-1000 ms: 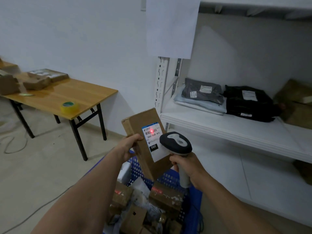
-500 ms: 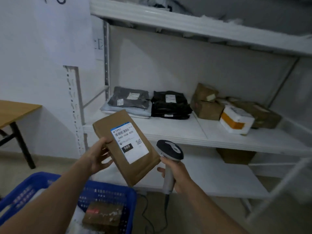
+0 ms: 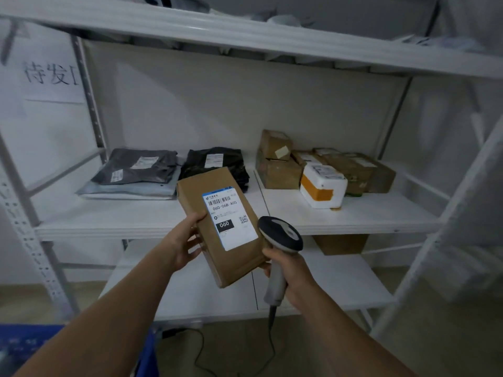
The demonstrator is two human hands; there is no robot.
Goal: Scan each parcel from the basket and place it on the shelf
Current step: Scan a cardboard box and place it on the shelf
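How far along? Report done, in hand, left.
Done: black poly bags and brown cardboard boxes lie on the white metal shelf. In hand: left hand holds a flat brown labelled parcel, right hand grips the grey scanner. Left: shelving it; blue basket contents unseen.

only 1 view is given, worn on the head. it is pointed forward and slightly down at the white shelf (image 3: 136,213), seen from close by, and the blue basket (image 3: 27,346) is cut off at lower left.
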